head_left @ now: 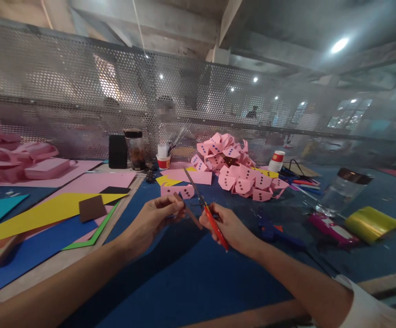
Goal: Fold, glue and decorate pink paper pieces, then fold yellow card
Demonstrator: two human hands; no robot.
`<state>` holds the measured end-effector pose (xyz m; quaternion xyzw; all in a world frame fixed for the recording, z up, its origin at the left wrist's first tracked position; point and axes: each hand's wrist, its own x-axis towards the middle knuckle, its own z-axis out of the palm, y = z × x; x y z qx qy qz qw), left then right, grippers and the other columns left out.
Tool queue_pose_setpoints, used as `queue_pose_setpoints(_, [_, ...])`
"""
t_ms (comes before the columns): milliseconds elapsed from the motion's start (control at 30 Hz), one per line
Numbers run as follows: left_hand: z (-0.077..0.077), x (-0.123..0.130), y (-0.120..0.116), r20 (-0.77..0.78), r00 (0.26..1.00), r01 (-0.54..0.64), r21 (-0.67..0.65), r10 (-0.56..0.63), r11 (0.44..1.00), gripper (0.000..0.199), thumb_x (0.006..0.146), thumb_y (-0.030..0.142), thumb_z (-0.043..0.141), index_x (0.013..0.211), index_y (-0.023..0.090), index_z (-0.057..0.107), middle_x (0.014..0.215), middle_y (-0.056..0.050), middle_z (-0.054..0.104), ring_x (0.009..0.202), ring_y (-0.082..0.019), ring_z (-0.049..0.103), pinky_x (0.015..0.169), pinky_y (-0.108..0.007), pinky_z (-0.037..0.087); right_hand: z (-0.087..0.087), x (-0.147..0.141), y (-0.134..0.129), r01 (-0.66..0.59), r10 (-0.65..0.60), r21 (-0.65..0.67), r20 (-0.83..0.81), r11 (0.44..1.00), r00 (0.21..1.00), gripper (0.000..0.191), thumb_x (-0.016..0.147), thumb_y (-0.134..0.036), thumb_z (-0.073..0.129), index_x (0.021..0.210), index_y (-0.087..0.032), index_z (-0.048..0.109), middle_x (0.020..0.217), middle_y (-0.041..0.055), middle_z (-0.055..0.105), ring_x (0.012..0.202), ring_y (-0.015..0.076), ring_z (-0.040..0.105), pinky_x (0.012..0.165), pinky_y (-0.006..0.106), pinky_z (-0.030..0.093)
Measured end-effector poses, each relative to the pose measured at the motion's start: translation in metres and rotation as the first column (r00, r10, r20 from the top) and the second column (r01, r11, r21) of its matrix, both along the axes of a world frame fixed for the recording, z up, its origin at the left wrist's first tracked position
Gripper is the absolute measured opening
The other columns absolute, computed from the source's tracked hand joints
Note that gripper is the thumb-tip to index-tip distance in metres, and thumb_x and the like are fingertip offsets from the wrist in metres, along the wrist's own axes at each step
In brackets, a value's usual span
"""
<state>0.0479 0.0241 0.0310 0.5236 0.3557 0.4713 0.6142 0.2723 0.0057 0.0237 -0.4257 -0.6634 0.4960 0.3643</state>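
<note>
Perforated metal screen [198, 107]: spanning the back, behind the bench.
Bench [170, 287]: dark blue across the middle, bearing everything below.
Left arm [68, 275]: bare, stretched from the lower left corner toward the centre, sloping up to the wrist.
Right arm [293, 269]: angled in from the lower right, bare beyond a white sleeve [365, 303], forearm slanting up and leftward.
Coloured paper sheets [44, 212]: overlapping on the left in yellow, blue, green and pink, with a small brown piece [92, 208] on top.
Heap of pink paper cut-outs [241, 180]: beyond the hands, marked with small dark and blue squares.
Clear jar with dark lid [343, 189]: tilted in view, on the right, near a yellow roll [372, 223].
Left hand [157, 218]: back of the hand upward, fingers curled, thumb and forefinger pinching the brown strip near its upper end.
Right hand [230, 225]: turned inward, fingers bent around the scissors' handles, close to the left hand.
Red-handled scissors [215, 225]: gripped in the right hand, blades parted and pointing up and leftward.
Brown strip [195, 218]: between the two hands, slanting down to the right, near the blades; contact with them impossible to tell.
</note>
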Motion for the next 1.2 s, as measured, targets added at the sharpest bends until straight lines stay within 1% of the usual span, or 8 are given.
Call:
queue_pose_setpoints(67, [0.0,-0.002,0.002,0.002,1.0,-0.023,0.0,0.023,1.0,0.019,0.079,0.032,0.077,0.076,0.017,0.068,0.081,0.0,0.063,0.075,-0.011,0.06,0.075,-0.022,0.05,0.003,0.0,-0.003,-0.037,0.037,0.002,0.034,0.999,0.999,0.036,0.089,-0.055,0.061,0.089,-0.02,0.052,0.07,-0.0057,0.045,0.053,0.0069,0.045,0.048,0.02,0.036])
queue_pose_setpoints(233, [0.0,-0.005,0.005,0.02,0.998,-0.052,0.01,0.052,0.999,0.017,0.078,0.032,0.078,0.076,0.018,0.068,0.083,0.0,0.063,0.078,-0.012,0.061,0.078,-0.024,0.05,0.007,0.001,-0.007,-0.038,0.031,0.033,0.184,0.999,0.982,0.041,0.091,-0.062,0.054,0.089,-0.02,0.051,0.071,-0.0037,0.049,0.061,0.0096,0.048,0.054,0.021,0.039])
queue_pose_setpoints(433, [0.006,-0.006,0.004,0.039,0.999,-0.037,0.06,0.035,0.998,0.015,0.081,0.03,0.074,0.077,0.018,0.066,0.087,-0.001,0.061,0.078,-0.012,0.058,0.077,-0.025,0.049,0.009,0.001,-0.008,-0.056,0.029,0.072,0.325,0.996,0.945,0.046,0.09,-0.065,0.053,0.08,-0.02,0.048,0.067,-0.0036,0.051,0.059,0.0093,0.045,0.053,0.021,0.034])
queue_pose_setpoints(567, [0.01,-0.005,0.002,0.028,0.999,-0.025,0.089,0.023,0.996,0.016,0.083,0.031,0.072,0.077,0.017,0.066,0.083,-0.001,0.06,0.077,-0.012,0.057,0.076,-0.026,0.048,0.011,0.0,-0.01,-0.073,0.033,0.089,0.388,0.993,0.921,0.049,0.089,-0.066,0.054,0.078,-0.019,0.047,0.068,-0.0032,0.052,0.059,0.0089,0.045,0.052,0.021,0.031])
queue_pose_setpoints(667, [0.014,-0.004,-0.001,0.009,0.999,-0.034,0.098,0.033,0.995,0.017,0.083,0.031,0.071,0.075,0.017,0.066,0.081,-0.001,0.061,0.076,-0.013,0.057,0.078,-0.026,0.048,0.014,0.0,-0.011,-0.084,0.041,0.088,0.403,0.993,0.914,0.049,0.088,-0.066,0.055,0.078,-0.019,0.049,0.07,-0.0024,0.053,0.06,0.009,0.045,0.053,0.022,0.032])
queue_pose_setpoints(867, [0.018,-0.003,-0.002,0.021,0.994,-0.105,0.036,0.104,0.994,0.017,0.077,0.031,0.077,0.075,0.017,0.068,0.086,-0.003,0.066,0.08,-0.015,0.061,0.08,-0.028,0.049,0.019,0.0,-0.015,-0.089,0.044,0.089,0.416,0.992,0.908,0.048,0.089,-0.066,0.054,0.078,-0.019,0.05,0.068,-0.0023,0.053,0.059,0.0099,0.046,0.053,0.023,0.03])
queue_pose_setpoints(1067, [0.017,-0.004,-0.002,-0.009,0.994,-0.105,0.072,0.106,0.992,0.019,0.077,0.035,0.076,0.074,0.017,0.069,0.081,-0.002,0.065,0.076,-0.015,0.06,0.077,-0.028,0.049,0.017,0.001,-0.013,-0.1,0.042,0.114,0.432,0.988,0.901,0.049,0.09,-0.066,0.052,0.075,-0.019,0.049,0.067,-0.0027,0.053,0.058,0.0098,0.043,0.053,0.023,0.03])
queue_pose_setpoints(1200, [0.019,-0.005,-0.002,-0.012,0.995,-0.1,0.076,0.101,0.992,0.019,0.079,0.035,0.074,0.074,0.017,0.068,0.082,-0.003,0.065,0.079,-0.015,0.06,0.078,-0.028,0.049,0.016,0.001,-0.012,-0.097,0.042,0.106,0.436,0.99,0.899,0.049,0.088,-0.066,0.055,0.076,-0.019,0.05,0.067,-0.0032,0.052,0.058,0.0095,0.042,0.053,0.023,0.029])
